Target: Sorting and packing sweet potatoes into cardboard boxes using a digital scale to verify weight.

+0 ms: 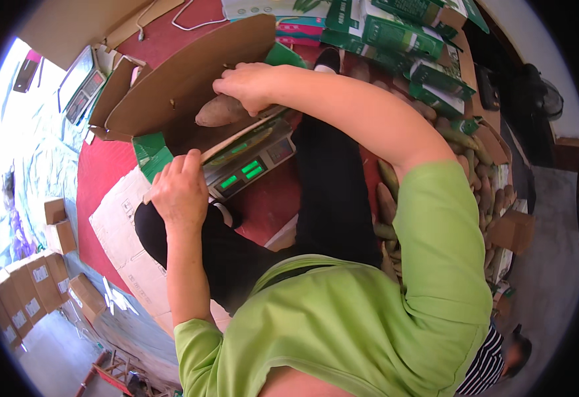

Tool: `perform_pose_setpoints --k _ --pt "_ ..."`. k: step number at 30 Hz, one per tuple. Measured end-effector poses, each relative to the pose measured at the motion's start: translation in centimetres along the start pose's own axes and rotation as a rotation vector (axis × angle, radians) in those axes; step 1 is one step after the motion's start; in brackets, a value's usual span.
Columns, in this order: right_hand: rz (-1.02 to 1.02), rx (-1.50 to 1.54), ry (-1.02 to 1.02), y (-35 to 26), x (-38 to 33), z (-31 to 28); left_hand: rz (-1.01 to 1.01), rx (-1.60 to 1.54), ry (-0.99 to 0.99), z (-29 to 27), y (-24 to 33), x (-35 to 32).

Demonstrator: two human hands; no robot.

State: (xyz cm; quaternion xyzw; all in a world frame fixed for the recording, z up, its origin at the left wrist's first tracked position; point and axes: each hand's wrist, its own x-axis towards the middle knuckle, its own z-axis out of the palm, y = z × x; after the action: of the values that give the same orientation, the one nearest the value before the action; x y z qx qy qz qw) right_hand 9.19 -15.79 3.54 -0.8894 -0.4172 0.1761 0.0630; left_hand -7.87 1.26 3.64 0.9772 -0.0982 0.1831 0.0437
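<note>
Left hand: I see my left hand point(179, 190) raised from the lower edge on a bare forearm, fingers curled and closed on the near edge of the open brown cardboard box point(183, 79); a green printed flap point(152, 157) sits just beside the knuckles.
Right hand: my right hand point(248, 85) reaches across from the right, elbow bent, green sleeve at the shoulder; the fingers curve down inside the box, touching the long reddish-brown sweet potato point(221, 111). I cannot tell whether they grip it or only rest on it.
Sweet potato: lies inside the box, rough dull skin, tapered ends.
Box: plain corrugated walls, one broad flap tilted up behind the right hand; it stands on the flat grey electronic scale point(253, 159).
Scale: slanted front panel with lit green digits, facing me, between the two hands.
Floor: red mat point(101, 178) under the box and scale.
Right side: a heap of loose sweet potatoes point(485, 192), elongated and earthy.
Beyond: stacked green printed cartons point(408, 33), glossy.
</note>
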Motion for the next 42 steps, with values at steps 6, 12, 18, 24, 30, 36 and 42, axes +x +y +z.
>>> perform_pose_setpoints --k 6,12,18,24,30,36,42 --pt "0.04 0.033 0.24 2.4 -1.3 -0.4 -0.028 0.072 -0.022 0.1 0.6 0.4" --pt "0.138 0.493 0.648 6.0 -11.6 -1.7 -0.087 0.091 -0.07 0.4 0.5 0.5" --pt "0.662 0.666 0.65 13.3 -25.2 15.1 -0.062 0.074 -0.046 0.6 1.0 0.5" --pt "1.219 0.497 0.264 8.9 -37.3 31.6 -0.093 0.065 -0.01 1.1 0.9 0.2" --pt "1.646 0.651 0.119 4.8 -45.1 42.2 -0.043 0.064 0.037 1.3 1.0 0.5" --pt "1.786 0.798 0.192 3.3 -45.3 45.8 -0.021 0.053 0.075 1.3 0.8 0.5" --pt "1.899 0.825 0.115 4.4 -43.6 44.3 -0.028 0.029 0.085 1.4 1.2 0.7"
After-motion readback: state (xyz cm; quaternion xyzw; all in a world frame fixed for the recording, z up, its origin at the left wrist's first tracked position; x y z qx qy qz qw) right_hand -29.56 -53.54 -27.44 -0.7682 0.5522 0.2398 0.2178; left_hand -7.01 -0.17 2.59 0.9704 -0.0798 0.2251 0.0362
